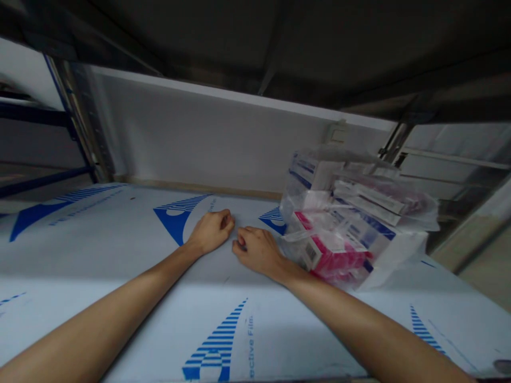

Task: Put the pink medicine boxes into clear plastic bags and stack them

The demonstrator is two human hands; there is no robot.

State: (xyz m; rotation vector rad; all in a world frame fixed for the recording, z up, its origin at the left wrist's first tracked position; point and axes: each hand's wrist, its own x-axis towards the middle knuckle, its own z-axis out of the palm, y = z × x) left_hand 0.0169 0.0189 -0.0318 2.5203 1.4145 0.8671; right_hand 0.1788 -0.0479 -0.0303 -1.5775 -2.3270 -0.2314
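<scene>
My left hand (213,230) rests on the film-covered shelf (131,239), its fingers curled into a loose fist with nothing visible in it. Close by on its right, my right hand (257,249) is curled the same way, knuckles toward the middle and nothing showing between the fingers. A small gap separates the two hands. Just beyond my right wrist sits a clear plastic bag (295,234) of packed boxes. Inside it are a pink box (339,258), a white and blue box (305,173) and flat white packets (369,199).
A dark upper shelf (223,48) hangs low overhead. Metal posts (77,117) stand at the left and right. Behind the shelf is a pale wall (207,138) with a switch plate (338,134). Blue printing (219,340) marks the protective film.
</scene>
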